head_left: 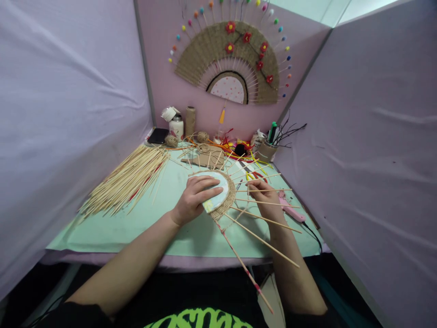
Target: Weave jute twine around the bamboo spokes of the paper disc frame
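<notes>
A half-round card piece edged with wound twine lies on the green mat, with thin wooden sticks fanning out from it to the right and towards me. My left hand rests flat on the card, fingers stretched over it. My right hand lies among the sticks to the right, fingers curled in a pinch around a stick or the twine; which one I cannot make out.
A big pile of loose sticks lies at the left. A pink glue gun sits by my right hand. Twine balls, a jar, a pen cup and scraps crowd the back. A finished fan hangs on the wall.
</notes>
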`<state>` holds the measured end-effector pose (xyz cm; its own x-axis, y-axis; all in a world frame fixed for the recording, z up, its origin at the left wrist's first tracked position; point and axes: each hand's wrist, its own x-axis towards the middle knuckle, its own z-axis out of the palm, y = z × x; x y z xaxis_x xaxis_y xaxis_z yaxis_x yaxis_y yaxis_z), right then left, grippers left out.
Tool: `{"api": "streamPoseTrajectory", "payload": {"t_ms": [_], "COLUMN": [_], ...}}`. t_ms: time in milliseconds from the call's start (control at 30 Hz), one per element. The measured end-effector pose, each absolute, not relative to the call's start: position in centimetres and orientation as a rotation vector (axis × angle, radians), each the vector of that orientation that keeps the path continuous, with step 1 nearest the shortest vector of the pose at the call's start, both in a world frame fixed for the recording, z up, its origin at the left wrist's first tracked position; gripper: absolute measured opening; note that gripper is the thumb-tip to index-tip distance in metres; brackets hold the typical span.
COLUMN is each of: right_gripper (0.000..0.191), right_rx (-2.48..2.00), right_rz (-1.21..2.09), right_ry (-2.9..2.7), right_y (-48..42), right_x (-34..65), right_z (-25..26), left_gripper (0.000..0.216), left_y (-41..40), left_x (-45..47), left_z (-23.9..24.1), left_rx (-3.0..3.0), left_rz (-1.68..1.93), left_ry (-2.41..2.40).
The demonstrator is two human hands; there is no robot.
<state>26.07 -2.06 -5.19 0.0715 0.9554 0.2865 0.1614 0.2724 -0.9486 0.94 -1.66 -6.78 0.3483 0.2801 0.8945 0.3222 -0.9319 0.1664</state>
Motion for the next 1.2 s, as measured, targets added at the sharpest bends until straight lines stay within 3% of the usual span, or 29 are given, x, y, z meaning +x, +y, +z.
{"api": "streamPoseTrajectory", "payload": {"t_ms": [500, 867, 1033, 1200], "right_gripper": [0.025, 0.029, 0.027, 0.029], "right_rx": [-1.102, -0.996, -0.957, -0.981], "right_rz": [0.779, 0.702, 0.742, 0.822], "right_ry": [-1.371, -1.35, -1.269, -1.225], "right_y": [0.5, 1.5, 2.4, 3.8], "right_x": [25.7, 22.7, 21.4, 21.7], "right_z": [-3.0, 0.4, 1.0, 0.8], "left_gripper": [0.039, 0.028, 0.036, 0.037], "left_y": [-1.4, 0.0, 1.1, 2.2], "left_x": [-0.1, -1.2, -1.9, -3.2], "left_z": [-5.6, -3.8, -2.6, -1.5], "left_rx": [-2.465, -2.175, -1.947, -1.907], "left_rz": [-2.072, -2.664, -3.182, -3.269], "left_ry": [-0.608, -1.168, -1.068, -1.059]}}
